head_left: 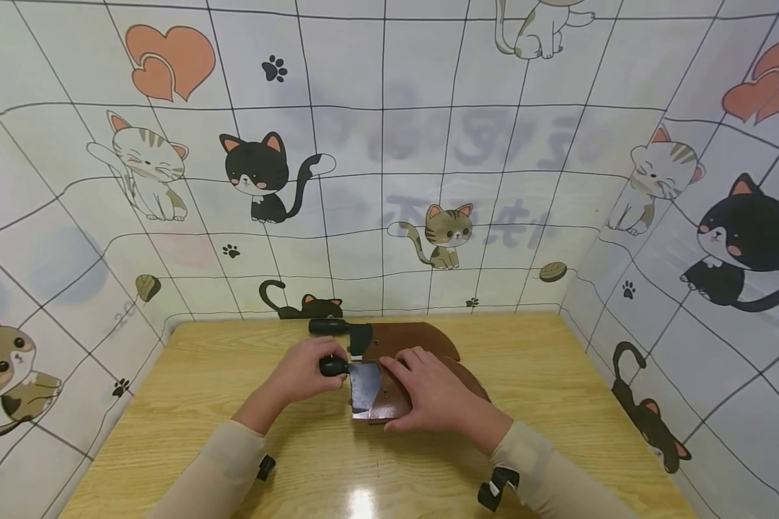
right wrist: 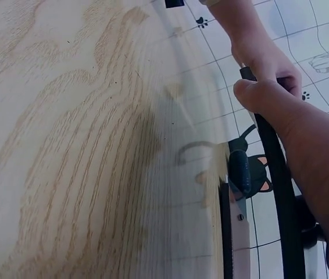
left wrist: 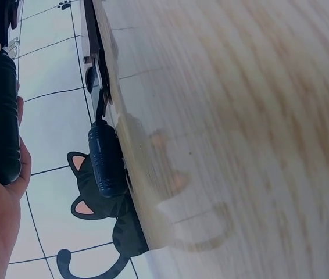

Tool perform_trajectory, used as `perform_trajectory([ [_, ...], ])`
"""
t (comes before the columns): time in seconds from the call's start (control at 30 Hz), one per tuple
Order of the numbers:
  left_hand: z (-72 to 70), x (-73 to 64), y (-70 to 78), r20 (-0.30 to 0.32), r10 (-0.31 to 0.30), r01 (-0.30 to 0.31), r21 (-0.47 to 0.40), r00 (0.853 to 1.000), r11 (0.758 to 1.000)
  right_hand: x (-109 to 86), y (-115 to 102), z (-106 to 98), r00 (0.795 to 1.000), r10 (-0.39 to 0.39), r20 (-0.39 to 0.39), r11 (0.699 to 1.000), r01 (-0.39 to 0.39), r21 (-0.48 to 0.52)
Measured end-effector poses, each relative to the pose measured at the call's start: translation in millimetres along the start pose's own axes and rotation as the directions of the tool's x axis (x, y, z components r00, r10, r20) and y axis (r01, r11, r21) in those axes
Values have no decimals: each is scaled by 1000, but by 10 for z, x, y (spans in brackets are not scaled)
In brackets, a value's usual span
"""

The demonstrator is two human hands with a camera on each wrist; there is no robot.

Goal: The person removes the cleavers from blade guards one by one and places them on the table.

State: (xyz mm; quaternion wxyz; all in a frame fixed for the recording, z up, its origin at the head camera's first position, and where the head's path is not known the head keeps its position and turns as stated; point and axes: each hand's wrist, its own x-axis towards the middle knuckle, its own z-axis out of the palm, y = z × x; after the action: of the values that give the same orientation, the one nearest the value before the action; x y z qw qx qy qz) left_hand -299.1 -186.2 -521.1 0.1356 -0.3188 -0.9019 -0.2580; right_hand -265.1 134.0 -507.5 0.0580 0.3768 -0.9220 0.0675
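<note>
My left hand (head_left: 304,371) grips the black handle (head_left: 333,366) of a cleaver. Its broad shiny blade (head_left: 364,386) sits partly inside a brown leather sheath (head_left: 389,398). From the other side, my right hand (head_left: 438,391) holds that sheath, thumb at the lower edge and fingers over the top face. In the right wrist view the sheath (right wrist: 275,168) appears edge-on as a dark strip. Just behind lies a second knife with a black handle (head_left: 327,326), its blade mostly covered by another brown sheath (head_left: 412,337). How far the held blade reaches inside is hidden.
The wooden table (head_left: 526,360) carries both knives, the second one near its back edge. A cloth wall (head_left: 363,144) printed with cats encloses the back and sides. Small black devices (head_left: 496,488) are worn at both wrists.
</note>
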Motion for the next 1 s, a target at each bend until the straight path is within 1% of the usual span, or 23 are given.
perform_trajectory([
  [0.27, 5, -22, 15, 6, 3, -3, -6, 1000, 1000, -30, -39, -43, 999, -5, 33, 1000, 6, -25],
  [0.5, 9, -30, 8, -4, 16, -16, -10, 1000, 1000, -44, -41, -42, 1000, -12, 20, 999, 13, -45],
  [0.7, 18, -37, -9, -3, 36, -36, -18, 999, 999, -76, -20, -33, 1000, -15, 7, 1000, 15, -25],
  [0.9, -24, -48, -78, -26, 8, -9, -17, 1000, 1000, -92, 93, 0, 1000, -2, 3, 999, 2, -38],
  [1.0, -52, -37, -92, -20, -3, 3, -25, 1000, 1000, -78, 130, -10, 1000, -19, -15, 999, 18, -44],
])
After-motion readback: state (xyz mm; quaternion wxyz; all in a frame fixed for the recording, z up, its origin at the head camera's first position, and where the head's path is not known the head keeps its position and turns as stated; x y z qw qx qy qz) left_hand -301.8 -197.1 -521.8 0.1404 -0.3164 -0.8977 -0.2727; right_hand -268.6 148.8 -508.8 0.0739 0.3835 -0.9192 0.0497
